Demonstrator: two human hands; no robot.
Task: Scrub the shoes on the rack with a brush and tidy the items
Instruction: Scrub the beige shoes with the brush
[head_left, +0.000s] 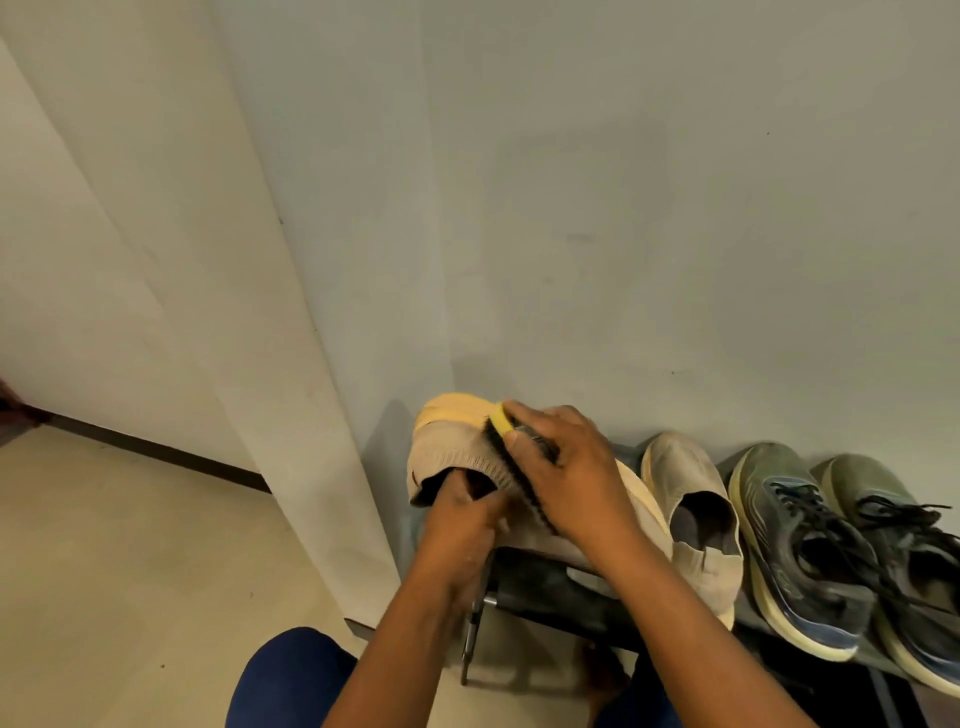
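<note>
Beige floor (104, 545) fills the left, with a white wall panel (249, 364) slanting down to it; a knee in dark blue cloth (291, 675) shows at the bottom edge; the left hand (460, 525) has its fingers tucked into the opening of a beige knit shoe (452, 452) with a yellow sole, holding it tilted above the rack's (561, 592) left end; the right hand (566, 467) clamps its fingers and thumb round a yellow-backed brush (506, 441), dark bristles pressed on the shoe's knit; just beside, the matching beige shoe (696, 499) lies on the rack; further right sit two green laced trainers (810, 545), touching each other.
</note>
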